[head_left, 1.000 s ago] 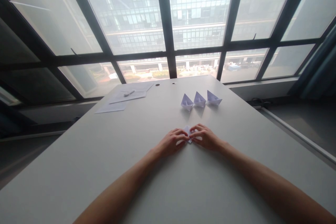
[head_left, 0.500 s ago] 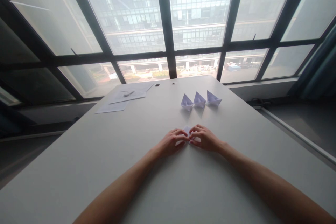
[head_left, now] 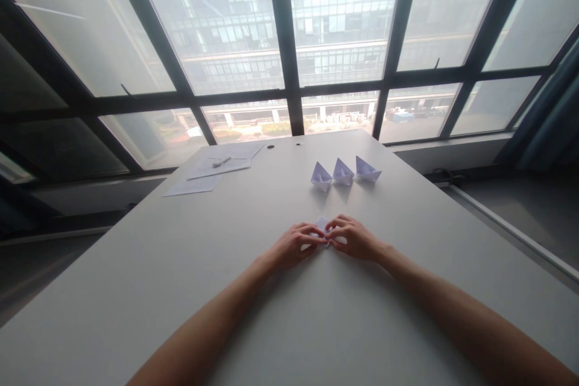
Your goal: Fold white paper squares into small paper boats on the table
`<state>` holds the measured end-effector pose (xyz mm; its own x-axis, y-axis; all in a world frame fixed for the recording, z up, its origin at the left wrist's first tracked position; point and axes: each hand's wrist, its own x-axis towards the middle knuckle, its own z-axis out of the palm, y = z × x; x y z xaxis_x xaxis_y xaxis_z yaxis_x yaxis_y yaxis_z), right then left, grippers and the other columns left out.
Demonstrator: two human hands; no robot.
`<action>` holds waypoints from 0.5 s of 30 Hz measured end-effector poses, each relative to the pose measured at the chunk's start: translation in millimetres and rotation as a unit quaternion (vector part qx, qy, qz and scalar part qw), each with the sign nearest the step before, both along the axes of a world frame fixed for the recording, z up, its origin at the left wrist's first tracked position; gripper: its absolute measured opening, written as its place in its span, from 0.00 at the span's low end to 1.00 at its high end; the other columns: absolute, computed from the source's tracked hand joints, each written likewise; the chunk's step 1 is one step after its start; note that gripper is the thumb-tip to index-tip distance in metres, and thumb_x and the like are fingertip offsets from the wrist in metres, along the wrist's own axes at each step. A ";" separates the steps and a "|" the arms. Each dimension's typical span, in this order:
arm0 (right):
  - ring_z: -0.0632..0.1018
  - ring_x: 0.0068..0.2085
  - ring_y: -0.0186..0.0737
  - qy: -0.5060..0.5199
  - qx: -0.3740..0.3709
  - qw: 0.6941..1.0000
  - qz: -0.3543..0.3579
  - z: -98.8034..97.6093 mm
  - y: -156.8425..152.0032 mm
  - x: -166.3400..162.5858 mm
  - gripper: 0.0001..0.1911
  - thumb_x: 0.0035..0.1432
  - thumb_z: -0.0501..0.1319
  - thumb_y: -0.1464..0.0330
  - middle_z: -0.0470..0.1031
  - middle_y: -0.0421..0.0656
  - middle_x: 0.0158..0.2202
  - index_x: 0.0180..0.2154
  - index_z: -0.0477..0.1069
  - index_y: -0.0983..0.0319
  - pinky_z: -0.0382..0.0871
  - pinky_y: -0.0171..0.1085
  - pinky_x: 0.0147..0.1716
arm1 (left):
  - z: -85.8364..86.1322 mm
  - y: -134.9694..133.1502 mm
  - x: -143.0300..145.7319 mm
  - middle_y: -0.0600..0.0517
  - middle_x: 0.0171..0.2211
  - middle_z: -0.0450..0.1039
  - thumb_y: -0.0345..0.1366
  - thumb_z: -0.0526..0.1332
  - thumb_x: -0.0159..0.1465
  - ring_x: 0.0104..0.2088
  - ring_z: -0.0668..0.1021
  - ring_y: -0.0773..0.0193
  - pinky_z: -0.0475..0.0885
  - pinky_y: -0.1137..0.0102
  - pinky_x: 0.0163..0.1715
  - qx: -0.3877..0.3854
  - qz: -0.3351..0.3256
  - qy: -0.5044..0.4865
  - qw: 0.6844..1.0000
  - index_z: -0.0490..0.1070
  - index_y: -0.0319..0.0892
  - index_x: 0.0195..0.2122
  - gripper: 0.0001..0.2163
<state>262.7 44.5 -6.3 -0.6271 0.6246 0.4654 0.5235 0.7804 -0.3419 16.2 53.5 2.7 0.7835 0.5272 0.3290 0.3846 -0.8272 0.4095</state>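
Note:
A small folded piece of white paper (head_left: pixel 321 223) lies low on the table between my hands, mostly hidden by the fingers. My left hand (head_left: pixel 299 243) grips its left side, thumb and fingers pinched near the lower tip. From the other side my right hand (head_left: pixel 349 236) pinches the same paper, its fingertips almost touching those of the left. Beyond the hands stand three folded paper boats in a row: a left boat (head_left: pixel 321 178), a middle boat (head_left: pixel 343 174) and a right boat (head_left: pixel 368 170).
Flat white sheets (head_left: pixel 194 186) overlap at the table's far left, with a small whitish object (head_left: pixel 221 161) on top that I cannot make out. The white table (head_left: pixel 149 277) reaches to large windows. Two small round dark spots mark its far edge. A blue curtain (head_left: pixel 538 123) hangs at right.
Both hands stay at the folded paper, with only slight finger movement at its lower tip. The boats and sheets have not moved; the view has shifted very slightly.

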 end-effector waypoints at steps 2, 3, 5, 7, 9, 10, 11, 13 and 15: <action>0.76 0.44 0.42 0.002 0.004 1.000 -0.004 -1.1 0.5 0.5 0.08 0.61 0.64 0.70 0.79 0.43 0.44 0.40 0.80 0.54 0.70 0.41 0.46 | -1.2 1.7 0.4 0.49 0.49 0.77 0.31 0.58 0.69 0.50 0.76 0.59 0.69 0.63 0.55 0.003 0.000 -0.011 1.000 0.75 0.51 0.54 0.15; 0.76 0.44 0.42 0.003 0.006 1.000 -0.006 -1.7 1.0 0.6 0.07 0.62 0.64 0.69 0.79 0.43 0.44 0.40 0.80 0.54 0.70 0.41 0.45 | -1.7 2.3 0.5 0.49 0.49 0.77 0.30 0.58 0.69 0.49 0.77 0.59 0.70 0.63 0.54 0.005 0.002 -0.014 1.000 0.74 0.51 0.55 0.16; 0.76 0.43 0.42 0.005 0.010 1.000 -0.008 -2.6 2.3 0.6 0.06 0.62 0.64 0.67 0.79 0.43 0.43 0.39 0.80 0.54 0.70 0.41 0.44 | -2.1 2.7 0.4 0.50 0.48 0.78 0.30 0.58 0.68 0.48 0.77 0.60 0.70 0.63 0.53 0.010 0.004 -0.017 1.000 0.76 0.50 0.52 0.15; 0.76 0.40 0.42 -0.001 0.012 1.000 -0.006 -3.0 3.9 0.5 0.05 0.63 0.64 0.64 0.80 0.43 0.41 0.37 0.80 0.55 0.69 0.41 0.43 | -1.6 2.0 -0.2 0.50 0.48 0.78 0.30 0.58 0.68 0.48 0.78 0.60 0.70 0.63 0.53 0.016 -0.003 -0.016 1.000 0.78 0.50 0.50 0.14; 0.76 0.37 0.41 -0.010 0.010 1.000 -0.005 -3.0 4.9 0.5 0.07 0.62 0.65 0.62 0.80 0.43 0.38 0.33 0.79 0.56 0.69 0.41 0.43 | -0.2 0.7 -0.9 0.50 0.48 0.78 0.29 0.59 0.67 0.47 0.78 0.60 0.70 0.64 0.53 0.016 -0.017 -0.014 1.000 0.78 0.50 0.48 0.13; 0.75 0.37 0.41 -0.013 0.007 1.000 -0.005 -2.9 5.1 0.6 0.08 0.61 0.66 0.62 0.80 0.43 0.37 0.31 0.79 0.57 0.68 0.41 0.43 | 0.5 0.0 -1.3 0.50 0.48 0.78 0.29 0.59 0.66 0.47 0.78 0.60 0.70 0.64 0.53 0.015 -0.022 -0.012 1.000 0.78 0.50 0.49 0.14; 0.76 0.37 0.41 -0.014 0.004 1.000 -0.007 -3.0 4.9 0.6 0.08 0.60 0.67 0.61 0.80 0.43 0.36 0.31 0.79 0.57 0.68 0.41 0.43 | 1.0 -0.7 -1.7 0.50 0.48 0.78 0.28 0.60 0.66 0.47 0.78 0.60 0.70 0.64 0.53 0.013 -0.024 -0.011 1.000 0.78 0.50 0.49 0.14; 0.76 0.39 0.42 -0.011 0.000 1.000 -0.014 -3.0 3.7 0.7 0.06 0.60 0.67 0.62 0.79 0.43 0.37 0.35 0.79 0.57 0.69 0.41 0.44 | 0.6 -1.8 -2.2 0.50 0.50 0.77 0.27 0.60 0.64 0.47 0.79 0.60 0.70 0.63 0.53 0.015 -0.018 -0.008 1.000 0.77 0.49 0.49 0.15; 0.76 0.44 0.44 -0.010 0.000 1.000 -0.021 -2.8 2.2 0.7 0.10 0.60 0.67 0.62 0.79 0.44 0.42 0.43 0.78 0.56 0.70 0.42 0.46 | -1.9 -2.0 -2.6 0.49 0.52 0.75 0.26 0.60 0.64 0.50 0.77 0.59 0.70 0.62 0.54 0.024 -0.006 -0.007 1.000 0.77 0.50 0.50 0.16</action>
